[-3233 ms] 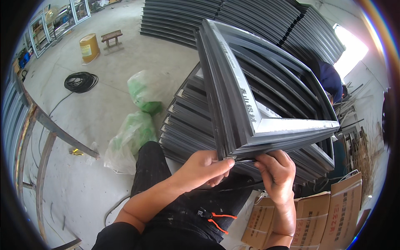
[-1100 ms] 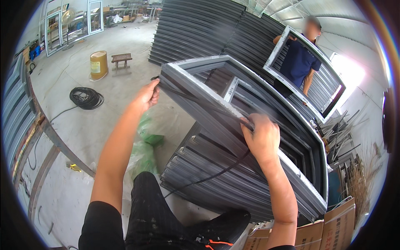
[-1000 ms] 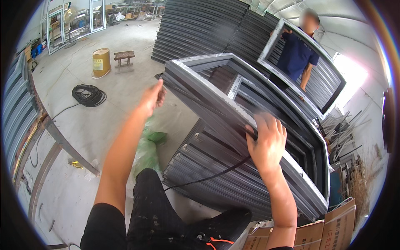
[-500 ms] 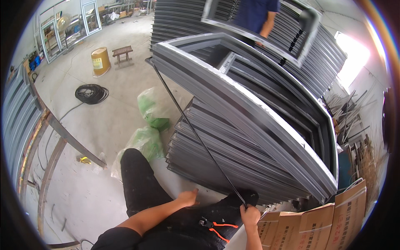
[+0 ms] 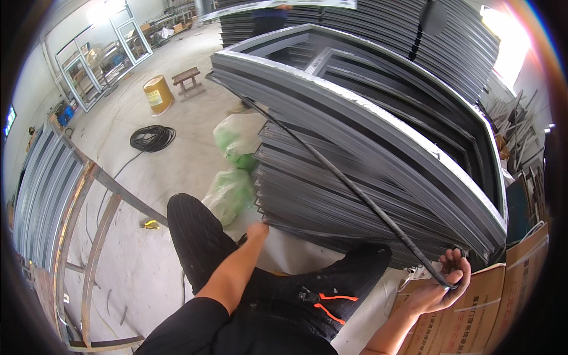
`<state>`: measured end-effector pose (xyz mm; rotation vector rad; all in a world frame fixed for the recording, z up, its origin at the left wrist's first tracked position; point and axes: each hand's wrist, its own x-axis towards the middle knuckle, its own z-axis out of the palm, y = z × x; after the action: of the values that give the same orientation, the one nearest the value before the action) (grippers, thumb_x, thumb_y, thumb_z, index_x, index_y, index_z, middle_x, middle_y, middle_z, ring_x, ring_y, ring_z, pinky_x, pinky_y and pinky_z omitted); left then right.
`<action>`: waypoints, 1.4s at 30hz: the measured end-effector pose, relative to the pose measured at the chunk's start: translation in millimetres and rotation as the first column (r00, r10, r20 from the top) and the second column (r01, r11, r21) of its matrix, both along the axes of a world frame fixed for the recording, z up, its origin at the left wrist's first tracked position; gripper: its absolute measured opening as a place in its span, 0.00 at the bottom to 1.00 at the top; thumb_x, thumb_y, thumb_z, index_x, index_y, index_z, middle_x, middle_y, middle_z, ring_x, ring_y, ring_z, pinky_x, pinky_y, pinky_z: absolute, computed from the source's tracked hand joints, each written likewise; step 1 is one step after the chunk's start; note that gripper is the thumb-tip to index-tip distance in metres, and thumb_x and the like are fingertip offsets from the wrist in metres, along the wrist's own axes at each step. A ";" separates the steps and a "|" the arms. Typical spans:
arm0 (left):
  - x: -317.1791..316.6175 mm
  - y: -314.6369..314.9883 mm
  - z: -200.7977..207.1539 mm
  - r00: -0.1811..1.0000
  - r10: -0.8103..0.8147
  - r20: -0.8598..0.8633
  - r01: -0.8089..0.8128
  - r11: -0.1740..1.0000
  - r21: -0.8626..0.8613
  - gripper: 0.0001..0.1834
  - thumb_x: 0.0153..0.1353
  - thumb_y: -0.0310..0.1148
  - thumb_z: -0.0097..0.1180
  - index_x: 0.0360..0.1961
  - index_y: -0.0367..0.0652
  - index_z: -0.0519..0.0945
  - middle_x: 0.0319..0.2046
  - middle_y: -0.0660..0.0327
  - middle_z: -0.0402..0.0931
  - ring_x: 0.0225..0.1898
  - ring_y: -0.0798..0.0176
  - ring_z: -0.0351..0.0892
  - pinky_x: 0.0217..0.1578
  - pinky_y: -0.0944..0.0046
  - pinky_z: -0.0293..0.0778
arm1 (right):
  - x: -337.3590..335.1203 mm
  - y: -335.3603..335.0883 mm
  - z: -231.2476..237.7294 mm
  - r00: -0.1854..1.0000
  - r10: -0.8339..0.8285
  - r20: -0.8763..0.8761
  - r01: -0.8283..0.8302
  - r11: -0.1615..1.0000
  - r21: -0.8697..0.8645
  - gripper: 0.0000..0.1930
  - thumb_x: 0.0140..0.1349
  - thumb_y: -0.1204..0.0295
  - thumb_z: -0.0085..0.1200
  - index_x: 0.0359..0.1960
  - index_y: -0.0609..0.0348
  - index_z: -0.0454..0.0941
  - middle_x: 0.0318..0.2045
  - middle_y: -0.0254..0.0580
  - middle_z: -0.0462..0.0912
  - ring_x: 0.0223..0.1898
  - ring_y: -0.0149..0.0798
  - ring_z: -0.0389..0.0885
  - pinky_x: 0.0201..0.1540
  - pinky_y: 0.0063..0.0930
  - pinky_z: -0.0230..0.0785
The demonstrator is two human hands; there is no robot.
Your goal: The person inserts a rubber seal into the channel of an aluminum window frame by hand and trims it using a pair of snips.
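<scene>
A long black rubber strip (image 5: 349,186) stretches from the near left corner of a grey metal window frame (image 5: 355,139) down to my right hand (image 5: 441,290). Its end lies between the thumb and palm of that hand, whose fingers are curled and turned upward beside the frame's right corner. My left hand (image 5: 257,232) is closed in front of the lower stack of frames (image 5: 313,201), between my knees; a bit of something dark shows by it, too hidden to name. Across my right thigh lie cutting pliers (image 5: 325,300) with orange handles.
Cardboard boxes (image 5: 467,305) stand close by my right arm. To the left is a rusty metal rack (image 5: 97,236) with grey profiles. Plastic bags (image 5: 231,192), yellow pliers (image 5: 152,225), a cable coil (image 5: 152,138), a drum (image 5: 158,94) and a stool (image 5: 188,81) are on the floor.
My right hand has moved right and up with the strip's end, and its fingers have loosened. My left hand has moved forward and left. A co-worker carrying a frame has moved left at the back.
</scene>
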<state>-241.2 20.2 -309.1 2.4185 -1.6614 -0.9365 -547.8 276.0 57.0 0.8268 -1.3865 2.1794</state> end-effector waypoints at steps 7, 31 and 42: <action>-51.6 -41.4 138.4 0.398 -0.380 -0.835 0.752 0.656 0.060 0.15 0.68 0.35 0.58 0.47 0.35 0.86 0.41 0.54 0.88 0.38 0.59 0.90 0.38 0.60 0.86 | -17.3 35.1 27.6 0.928 0.101 -0.360 0.175 0.734 0.656 0.13 0.71 0.69 0.55 0.48 0.67 0.83 0.43 0.46 0.75 0.42 0.38 0.74 0.46 0.28 0.68; 55.1 -100.5 382.3 0.458 -0.600 -0.656 0.266 0.797 -0.542 0.19 0.75 0.45 0.56 0.49 0.39 0.83 0.36 0.58 0.87 0.39 0.64 0.87 0.41 0.65 0.82 | -83.6 21.8 179.0 0.655 0.311 -0.688 0.331 0.701 0.632 0.09 0.62 0.81 0.54 0.44 0.66 0.76 0.41 0.44 0.72 0.43 0.40 0.71 0.49 0.28 0.62; 93.3 -249.7 385.1 0.080 -0.196 -0.977 -0.535 0.819 -0.208 0.20 0.69 0.43 0.63 0.45 0.33 0.80 0.37 0.53 0.85 0.38 0.61 0.86 0.34 0.62 0.83 | -73.5 21.8 211.1 0.892 0.398 -0.214 -0.089 0.618 0.781 0.11 0.69 0.76 0.59 0.50 0.68 0.82 0.41 0.37 0.81 0.34 0.29 0.72 0.37 0.20 0.64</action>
<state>-147.9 -229.5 76.0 0.8947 -0.7608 -1.3242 -621.4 297.8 268.1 1.7255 -2.0847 1.3947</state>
